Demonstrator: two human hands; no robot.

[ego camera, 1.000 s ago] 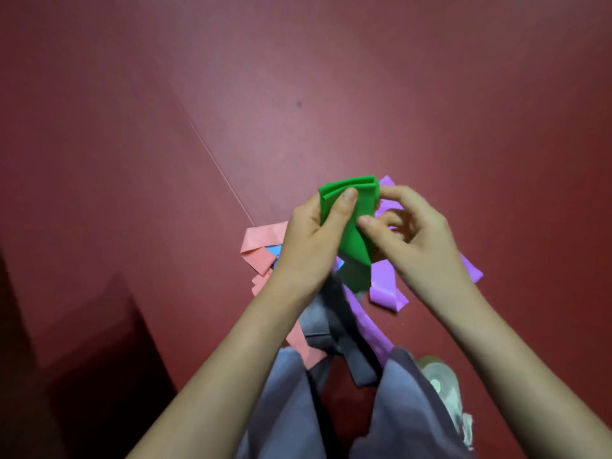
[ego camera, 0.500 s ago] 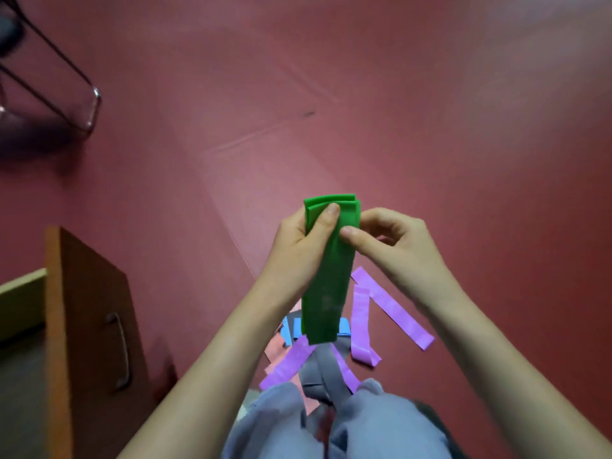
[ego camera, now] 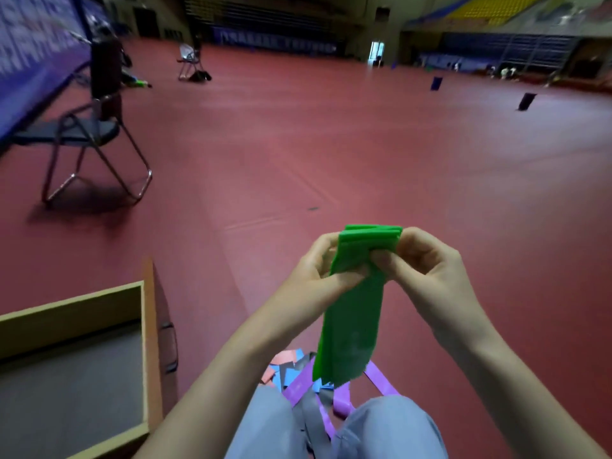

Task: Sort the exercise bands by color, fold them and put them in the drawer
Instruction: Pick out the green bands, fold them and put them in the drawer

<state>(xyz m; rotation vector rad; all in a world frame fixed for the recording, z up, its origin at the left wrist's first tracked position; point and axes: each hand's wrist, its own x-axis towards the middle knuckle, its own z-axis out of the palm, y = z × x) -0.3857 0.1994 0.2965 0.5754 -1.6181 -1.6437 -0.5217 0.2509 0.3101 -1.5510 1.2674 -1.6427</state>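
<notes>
A green exercise band, folded into layers at its top, hangs down in front of me. My left hand pinches its upper left side. My right hand pinches the folded top from the right. Below, on the red floor between my knees, lies a heap of loose bands: purple, grey, blue and pink. An open wooden drawer with a grey bottom stands at the lower left.
A folding chair stands at the left, beside a blue barrier. A second chair and small dark objects sit far off on the wide red sports-hall floor.
The view has tilted up from the floor to the hall. Both hands have kept hold of the green band, whose hanging tail now reaches further down. The drawer has come into view.
</notes>
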